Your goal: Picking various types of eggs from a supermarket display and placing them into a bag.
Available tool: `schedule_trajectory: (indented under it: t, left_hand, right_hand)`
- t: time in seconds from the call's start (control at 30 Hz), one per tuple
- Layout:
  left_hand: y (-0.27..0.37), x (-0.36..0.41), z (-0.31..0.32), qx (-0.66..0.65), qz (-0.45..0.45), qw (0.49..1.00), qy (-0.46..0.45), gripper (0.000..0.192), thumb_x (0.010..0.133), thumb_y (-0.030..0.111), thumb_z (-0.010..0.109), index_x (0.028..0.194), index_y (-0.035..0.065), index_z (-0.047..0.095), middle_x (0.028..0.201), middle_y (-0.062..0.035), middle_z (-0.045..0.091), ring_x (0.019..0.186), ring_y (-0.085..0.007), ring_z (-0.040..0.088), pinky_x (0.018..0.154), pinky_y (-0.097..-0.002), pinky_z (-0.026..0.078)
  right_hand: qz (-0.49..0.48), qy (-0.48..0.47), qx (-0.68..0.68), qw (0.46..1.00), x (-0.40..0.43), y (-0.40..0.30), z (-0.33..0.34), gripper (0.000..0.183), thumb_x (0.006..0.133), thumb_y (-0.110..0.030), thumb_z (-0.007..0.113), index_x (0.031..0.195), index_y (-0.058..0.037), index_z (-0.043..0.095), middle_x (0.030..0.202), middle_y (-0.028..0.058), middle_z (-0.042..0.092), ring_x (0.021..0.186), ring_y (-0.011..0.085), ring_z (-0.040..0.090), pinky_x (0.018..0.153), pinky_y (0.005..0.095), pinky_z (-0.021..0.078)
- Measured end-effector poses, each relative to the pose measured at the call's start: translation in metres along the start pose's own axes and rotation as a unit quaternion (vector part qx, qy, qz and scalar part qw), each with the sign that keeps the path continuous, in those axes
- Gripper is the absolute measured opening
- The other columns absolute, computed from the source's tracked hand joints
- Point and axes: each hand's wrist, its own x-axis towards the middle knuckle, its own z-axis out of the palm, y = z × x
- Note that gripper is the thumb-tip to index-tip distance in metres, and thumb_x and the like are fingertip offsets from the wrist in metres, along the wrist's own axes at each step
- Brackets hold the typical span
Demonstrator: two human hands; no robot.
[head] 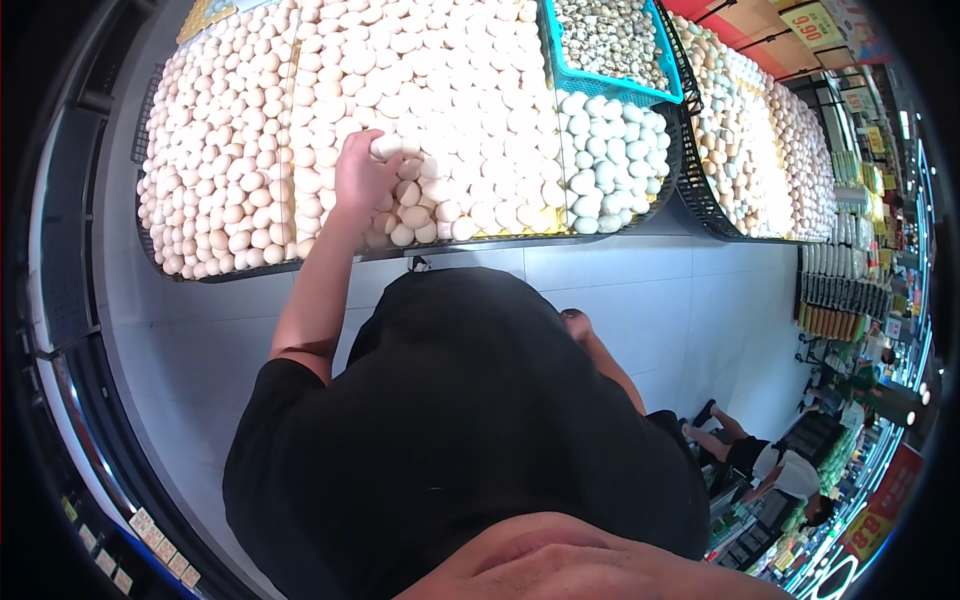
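Note:
My left hand [361, 174] reaches over a wide display of pale eggs [480, 105]. Its thumb and fingers are around one whitish egg [387, 146], which is washed out by the bright light. Just below the fingertips, browner eggs [409, 193] lie in a loose cluster at the display's near side. My right hand [577, 324] hangs low beside my black shirt [480, 375], apart from the eggs. Its fingers look curled, partly behind the shirt, and I cannot make out whether anything is in them.
A turquoise plastic basket [619, 88] of quail eggs stands at the back right, above bluish-green eggs [611, 154]. Black mesh edging [694, 176] borders another egg display [742, 142]. A fridge-like cabinet [64, 225] runs along the left. A person in white [795, 472] is at the lower right.

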Motion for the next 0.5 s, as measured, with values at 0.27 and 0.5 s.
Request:
schedule_trajectory:
  t: [0.27,0.5]
  left_hand:
    - [-0.063,0.060,-0.029,0.024,-0.026,0.999,0.011,0.054,0.089,0.035,0.086,0.130,0.0038,0.073,0.133,-0.0163,0.070,0.118,-0.0332,0.070,0.103,-0.0415,0.057]
    - [-0.081,0.076,-0.017,0.015,-0.025,0.999,0.035,0.051,0.089,0.037,0.087,0.127,0.0053,0.075,0.126,-0.0135,0.073,0.113,-0.0330,0.071,0.099,-0.0421,0.058]
  right_hand:
    - [0.074,0.032,0.083,0.993,-0.033,-0.101,0.013,0.049,0.099,-0.038,0.072,0.128,0.0010,0.077,0.128,0.0255,0.077,0.125,0.0390,0.072,0.107,0.0424,0.0547]
    - [0.040,-0.012,-0.006,0.999,-0.073,-0.099,0.045,0.048,0.103,-0.041,0.059,0.123,-0.0017,0.079,0.130,0.0251,0.076,0.124,0.0405,0.071,0.106,0.0418,0.0553]
